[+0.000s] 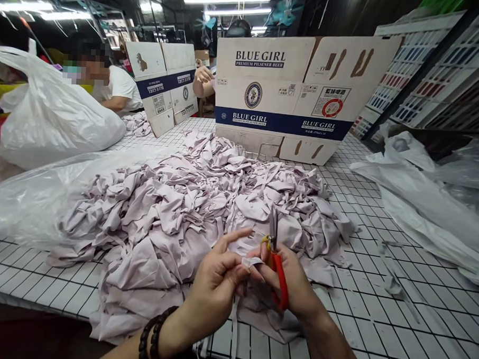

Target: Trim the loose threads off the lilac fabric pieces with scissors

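Note:
My left hand (213, 284), a dark beaded bracelet at its wrist, pinches the end of a pale fabric strip (252, 261) between thumb and fingers, with the index finger stretched out. Red-handled scissors (281, 282) sit in my right hand (294, 285), blades pointing up and away, and the fingers of that hand also touch the strip. A narrow tail of the strip hangs below my hands toward the table edge. Right behind both hands lies a large heap of pale pinkish-lilac cloth pieces (170, 203), crumpled over one another.
A white grid-patterned table (360, 312) carries everything. Upright Blue Girl beer cartons (263, 90) stand behind the heap, a person's hand (203, 77) showing between them. Another person (120, 87) sits at back left. Plastic bags lie left (60, 113) and right (418, 176).

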A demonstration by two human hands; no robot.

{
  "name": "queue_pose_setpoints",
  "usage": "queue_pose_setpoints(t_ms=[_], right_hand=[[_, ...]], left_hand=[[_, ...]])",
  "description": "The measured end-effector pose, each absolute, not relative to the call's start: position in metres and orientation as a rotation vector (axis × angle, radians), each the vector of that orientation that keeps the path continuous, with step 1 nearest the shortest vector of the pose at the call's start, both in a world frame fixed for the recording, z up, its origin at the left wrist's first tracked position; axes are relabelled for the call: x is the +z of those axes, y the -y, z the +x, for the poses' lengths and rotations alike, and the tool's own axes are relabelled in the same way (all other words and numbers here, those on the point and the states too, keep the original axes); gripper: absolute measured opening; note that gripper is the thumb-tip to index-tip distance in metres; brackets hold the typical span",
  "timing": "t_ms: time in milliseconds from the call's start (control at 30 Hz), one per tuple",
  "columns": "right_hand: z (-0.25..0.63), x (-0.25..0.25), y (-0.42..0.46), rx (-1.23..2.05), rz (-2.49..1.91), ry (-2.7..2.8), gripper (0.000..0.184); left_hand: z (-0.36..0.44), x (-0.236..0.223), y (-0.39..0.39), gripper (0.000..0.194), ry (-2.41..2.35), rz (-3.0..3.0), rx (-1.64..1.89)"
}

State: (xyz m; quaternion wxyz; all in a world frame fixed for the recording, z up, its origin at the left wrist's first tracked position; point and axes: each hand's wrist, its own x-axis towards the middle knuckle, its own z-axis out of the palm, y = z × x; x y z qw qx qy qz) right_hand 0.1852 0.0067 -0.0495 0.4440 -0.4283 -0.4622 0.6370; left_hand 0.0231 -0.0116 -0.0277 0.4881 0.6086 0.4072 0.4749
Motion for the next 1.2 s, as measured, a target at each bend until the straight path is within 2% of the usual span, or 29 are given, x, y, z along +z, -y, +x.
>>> queue_pose_setpoints(t_ms=[100, 167, 333, 467, 600, 1200], right_hand=[[0.190, -0.050, 0.000, 1.584, -1.107, 1.200, 0.032], [0.202, -0.043, 0.007, 1.462, -1.207, 1.325, 0.029], [0.228, -0.016, 0.029, 0.952, -1.662, 1.842, 0.028], [0.220, -0.007, 0.040, 0.717, -1.801, 1.971, 0.026], [0.212, -0.009, 0.040, 0.659, -1.827, 2.015, 0.020], [0.209, -0.008, 0.036, 0.493, -1.746, 2.120, 0.018]], left_hand=[[0.028, -0.034, 0.010, 0.039, -0.836, 1.247, 1.037], [0.029, -0.037, 0.008, 0.041, -0.828, 1.198, 1.005], [0.027, -0.038, 0.005, 0.035, -0.930, 1.499, 1.038], [0.025, -0.038, 0.005, 0.038, -0.930, 1.733, 1.011], [0.023, -0.040, 0.005, 0.035, -0.888, 1.776, 0.986], [0.018, -0.035, 0.006, 0.033, -0.884, 1.635, 0.944]])
